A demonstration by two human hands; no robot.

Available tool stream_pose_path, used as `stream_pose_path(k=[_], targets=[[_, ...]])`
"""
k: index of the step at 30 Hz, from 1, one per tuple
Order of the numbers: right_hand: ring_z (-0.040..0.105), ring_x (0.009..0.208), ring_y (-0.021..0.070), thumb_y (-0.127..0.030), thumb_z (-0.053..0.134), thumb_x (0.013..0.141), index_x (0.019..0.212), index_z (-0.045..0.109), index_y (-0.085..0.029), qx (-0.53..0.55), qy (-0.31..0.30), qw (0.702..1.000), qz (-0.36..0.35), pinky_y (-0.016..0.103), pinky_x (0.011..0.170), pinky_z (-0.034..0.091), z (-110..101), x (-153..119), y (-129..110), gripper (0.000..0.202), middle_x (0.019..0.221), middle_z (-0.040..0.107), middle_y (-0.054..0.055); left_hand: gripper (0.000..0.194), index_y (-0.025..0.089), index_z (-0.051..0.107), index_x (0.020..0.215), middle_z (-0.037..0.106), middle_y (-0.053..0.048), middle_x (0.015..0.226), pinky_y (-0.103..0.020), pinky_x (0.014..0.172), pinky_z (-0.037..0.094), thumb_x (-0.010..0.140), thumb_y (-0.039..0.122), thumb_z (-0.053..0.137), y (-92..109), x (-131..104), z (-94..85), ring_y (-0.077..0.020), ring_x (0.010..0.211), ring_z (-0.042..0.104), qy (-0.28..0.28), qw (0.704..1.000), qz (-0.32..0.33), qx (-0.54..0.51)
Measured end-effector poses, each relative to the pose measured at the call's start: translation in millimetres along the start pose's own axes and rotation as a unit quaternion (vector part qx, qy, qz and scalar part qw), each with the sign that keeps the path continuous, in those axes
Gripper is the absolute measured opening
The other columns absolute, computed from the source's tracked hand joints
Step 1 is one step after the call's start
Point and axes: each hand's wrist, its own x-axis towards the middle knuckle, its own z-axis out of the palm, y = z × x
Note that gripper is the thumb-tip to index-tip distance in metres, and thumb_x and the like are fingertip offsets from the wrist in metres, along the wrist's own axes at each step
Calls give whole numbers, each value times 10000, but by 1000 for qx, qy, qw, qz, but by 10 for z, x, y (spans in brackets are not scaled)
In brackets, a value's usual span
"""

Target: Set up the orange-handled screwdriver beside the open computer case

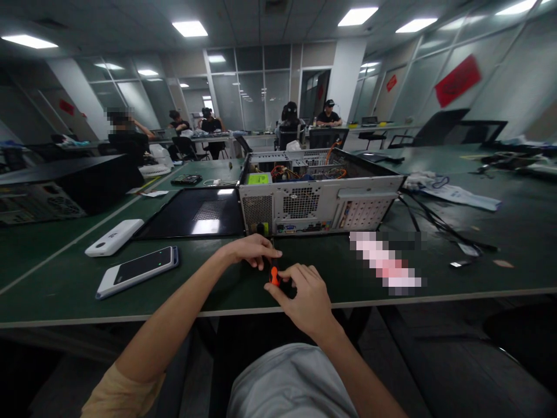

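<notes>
An orange and black screwdriver (274,276) is pinched at its handle by my right hand (304,293), low in front of the computer case. My left hand (252,251) is beside the tool's far end, its fingers bent down; whether they grip the shaft is too small to tell. Just beyond both hands lies the open metal computer case (322,203), its rear panel with ports and slots facing me. Wires and a bright green label (259,179) show inside it. A black side panel (195,213) lies against its left end.
A white device (114,237) and a grey-white handset (137,271) lie at the left. Another black case (65,188) stands behind them. Black cables (435,220) and gloves (424,180) are at the right. The table's front edge (130,318) is near me. People sit at far tables.
</notes>
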Motion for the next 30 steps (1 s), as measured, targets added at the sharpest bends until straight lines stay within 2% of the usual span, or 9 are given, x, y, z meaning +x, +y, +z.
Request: stream_pose_path(k=[4, 8, 13, 15, 17, 20, 23, 30], targets=[[594, 696, 178, -465, 634, 983, 830, 607, -201, -11, 23, 1000, 14, 326, 728, 380, 6, -10, -8, 306, 746, 647, 14, 624, 162, 677, 977, 769, -58, 953, -206, 468, 421, 551, 536, 938, 13, -46, -27, -92, 541, 650, -43, 998, -1, -44], [573, 668, 172, -449, 528, 1036, 771, 572, -210, -41, 11, 999, 11, 322, 706, 355, 1, -4, -1, 360, 705, 630, 12, 612, 157, 685, 997, 743, -20, 810, -208, 470, 421, 557, 496, 940, -2, -7, -9, -82, 493, 606, -25, 998, -3, -61], [554, 636, 174, -369, 428, 1076, 713, 562, -215, -90, -45, 995, 15, 336, 683, 320, 6, 14, -20, 417, 674, 627, 11, 569, 132, 704, 918, 694, -9, 658, -194, 416, 296, 593, 551, 910, -10, 62, 23, -52, 412, 489, 6, 999, -1, -33], [556, 644, 178, -410, 488, 1048, 738, 574, -212, -92, -45, 994, 29, 338, 690, 325, -6, 18, -31, 379, 691, 630, 10, 552, 131, 712, 902, 688, -10, 639, -194, 415, 284, 600, 551, 905, -6, 70, 25, -53, 410, 479, 14, 1000, 1, -20], [573, 687, 189, -474, 614, 968, 852, 617, -196, -73, -30, 997, 24, 333, 718, 355, -24, 18, -32, 301, 760, 647, 16, 533, 132, 715, 890, 686, -9, 628, -196, 415, 285, 608, 543, 902, -3, 68, 26, -55, 406, 476, 19, 1000, 3, -10], [606, 809, 214, -396, 707, 890, 1015, 644, -178, -38, -13, 998, -40, 333, 798, 400, -35, 14, -14, 259, 893, 674, 45, 516, 134, 710, 880, 699, -9, 642, -200, 409, 293, 617, 537, 897, -7, 64, 27, -53, 396, 474, 21, 1000, 7, -5], [614, 836, 210, -291, 688, 916, 944, 651, -186, -32, -5, 997, -73, 333, 812, 403, -8, 4, 12, 115, 896, 687, 45, 518, 137, 702, 878, 706, -8, 652, -201, 409, 314, 623, 544, 896, -18, 61, 23, -53, 395, 486, 24, 1000, 11, 8], [555, 656, 163, -416, 655, 976, 866, 644, -181, -22, 69, 997, -33, 316, 709, 371, 42, -28, 9, 260, 714, 622, 0, 579, 155, 695, 966, 736, -20, 768, -201, 443, 413, 624, 578, 893, -7, 10, 5, -105, 505, 642, 7, 1000, 9, -3]])
